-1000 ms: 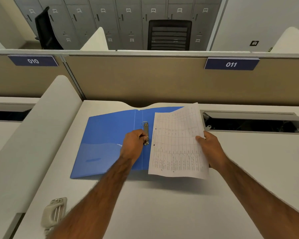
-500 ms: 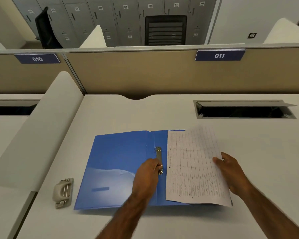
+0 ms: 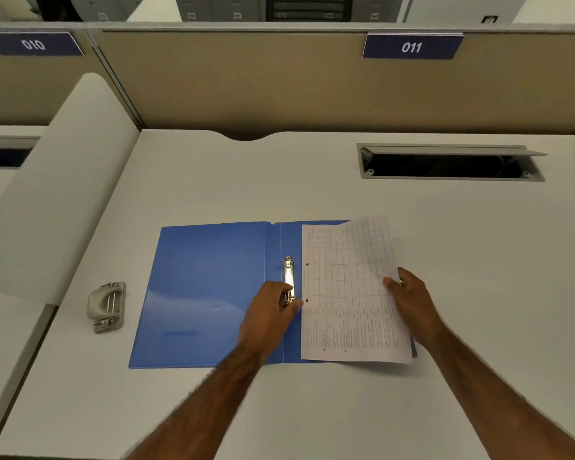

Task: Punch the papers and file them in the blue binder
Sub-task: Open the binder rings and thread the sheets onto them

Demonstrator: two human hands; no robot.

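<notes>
Paper (image 3: 349,290) like this is going to be light and floppy, so it'll sag and curl if it's only pinched at one spot, and the far right corner can already be seen lifting. Best held at the right edge, probably, with the punched left edge left free to be lined up. That's how it's being held now: the right hand (image 3: 412,303) is pinched onto the sheet's right edge, thumb on top.

The sheet is lying over the right half of the open blue binder (image 3: 206,293), which is flat on the bench (image 3: 279,180). Two punched holes can be seen down its left margin, just beside the ring mechanism (image 3: 288,280) but not on the rings yet. The left hand (image 3: 269,313) is curled onto the near end of that metal clip, fingers closed on it, likely to get the rings opened. Whether the rings are open can't be told.

The hole punch (image 3: 106,307) is sitting untouched, well off to the left.
</notes>
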